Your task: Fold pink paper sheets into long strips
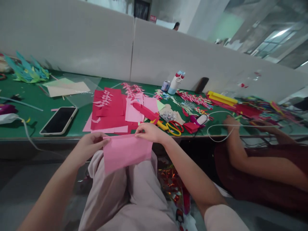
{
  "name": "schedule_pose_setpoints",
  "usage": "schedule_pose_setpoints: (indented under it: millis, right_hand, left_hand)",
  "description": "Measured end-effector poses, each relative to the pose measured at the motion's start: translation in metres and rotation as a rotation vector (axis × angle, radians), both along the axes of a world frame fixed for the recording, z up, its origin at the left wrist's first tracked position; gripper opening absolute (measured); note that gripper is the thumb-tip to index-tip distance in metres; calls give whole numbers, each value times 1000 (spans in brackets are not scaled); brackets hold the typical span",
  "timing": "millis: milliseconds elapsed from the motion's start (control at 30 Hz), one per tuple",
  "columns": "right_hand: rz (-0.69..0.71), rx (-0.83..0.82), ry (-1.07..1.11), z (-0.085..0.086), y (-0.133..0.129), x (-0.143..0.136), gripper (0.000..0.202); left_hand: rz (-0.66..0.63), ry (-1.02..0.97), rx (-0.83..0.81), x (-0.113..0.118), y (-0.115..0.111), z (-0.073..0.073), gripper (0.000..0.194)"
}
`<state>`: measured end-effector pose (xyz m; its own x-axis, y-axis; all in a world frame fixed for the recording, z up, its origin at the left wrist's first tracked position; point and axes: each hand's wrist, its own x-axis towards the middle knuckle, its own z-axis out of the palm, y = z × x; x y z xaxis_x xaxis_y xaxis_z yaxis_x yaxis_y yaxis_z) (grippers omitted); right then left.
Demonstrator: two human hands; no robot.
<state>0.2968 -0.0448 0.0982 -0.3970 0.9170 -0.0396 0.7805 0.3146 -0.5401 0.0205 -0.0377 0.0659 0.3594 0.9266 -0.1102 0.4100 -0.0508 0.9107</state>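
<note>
A pink sheet of paper (127, 152) hangs over my lap, just in front of the table edge. My left hand (92, 143) pinches its upper left corner, and my right hand (149, 132) pinches the top edge toward the right. Along that top edge runs a narrow strip that looks folded. Beyond it on the table lie red paper sheets (109, 107) and more pink paper (134, 110), with cut pink-and-white paper pieces (104, 98) on top. Close to my right hand are a red tool (145, 110), its kind unclear, and yellow-handled scissors (174, 130).
A phone (59, 120) lies on the green table (26, 96) to the left, near teal paper leaves (30, 69). A white bottle (176, 82) and a can (165, 86) stand by the grey partition (168, 54). At right, a co-worker's hands (232, 123) work near a looped white cable (216, 141).
</note>
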Motion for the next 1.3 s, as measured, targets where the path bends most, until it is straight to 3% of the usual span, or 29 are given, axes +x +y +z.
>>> schedule_pose_setpoints:
  millis: [200,400,567,667,733,933,1133,1300]
  right_hand:
    - [74,36,-64,-10,77,-4,7]
    - [34,99,-45,-45,98,-31,9]
    - [-9,217,-22,-74,95,-45,15]
    - [-7,271,-48,-83,90,-45,19]
    - [6,319,-65,-86,86,-44,21]
    - [124,526,-182,-91,76,-43,24]
    - [166,672,-296,-91,70,-44,20]
    - [160,780,-318,-92,67,-44,18]
  left_hand:
    - [16,275,160,1,69,-2,32]
    - [41,405,315,10,104,-27,27]
    - [123,484,494,15,81,-49,30]
    - [-38,542,912,21,52,-59,28]
    - [-149,556,1016,26,37,-66,28]
    - [-136,727,877,33,17,-83,42]
    - [-156,660,841,39,12,-84,63]
    - [-2,700,785,47,9,-82,73]
